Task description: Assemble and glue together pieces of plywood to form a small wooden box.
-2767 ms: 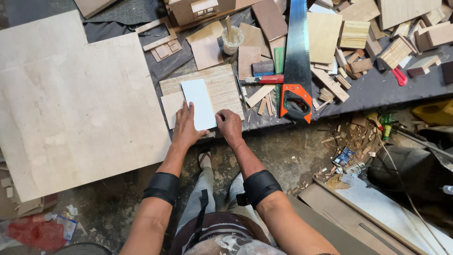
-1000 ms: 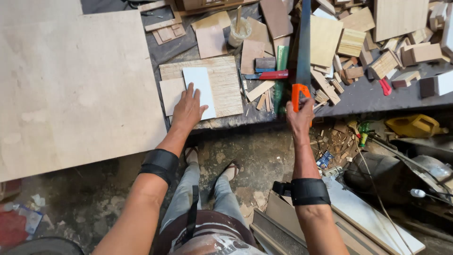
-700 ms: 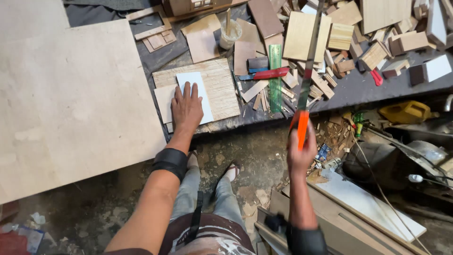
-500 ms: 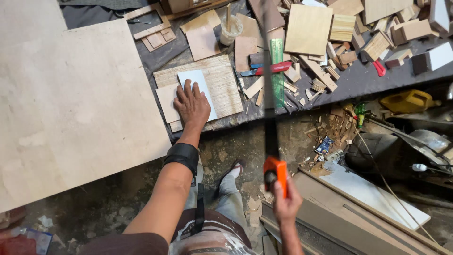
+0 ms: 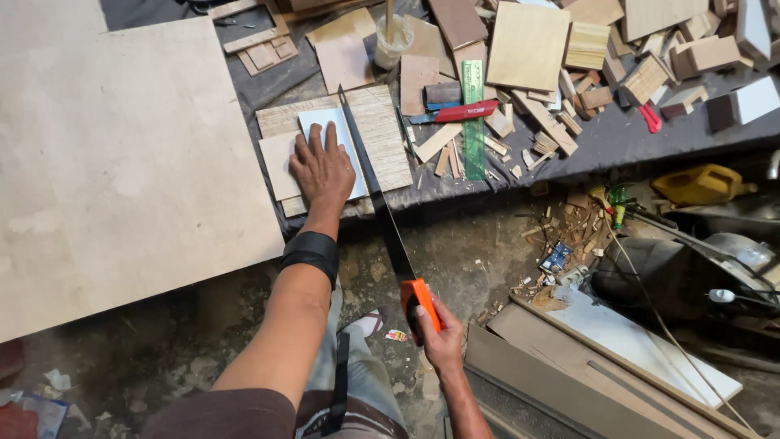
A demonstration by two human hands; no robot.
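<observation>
Pressing our left hand (image 5: 322, 167), fingers spread, flat on the white panel (image 5: 333, 130), we'd keep the handsaw (image 5: 375, 195), its orange grip wrapped by our right hand (image 5: 439, 337), just right of those fingers.

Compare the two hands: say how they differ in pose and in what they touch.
The left hand lies flat, fingers spread, on the white panel; the right hand is closed in a fist round the orange saw handle. The left hand rests up on the bench; the right hand hangs low, off the bench's edge, over the floor. Both are bare, and both serve the same cut: the saw blade runs just beside the left hand.
</observation>
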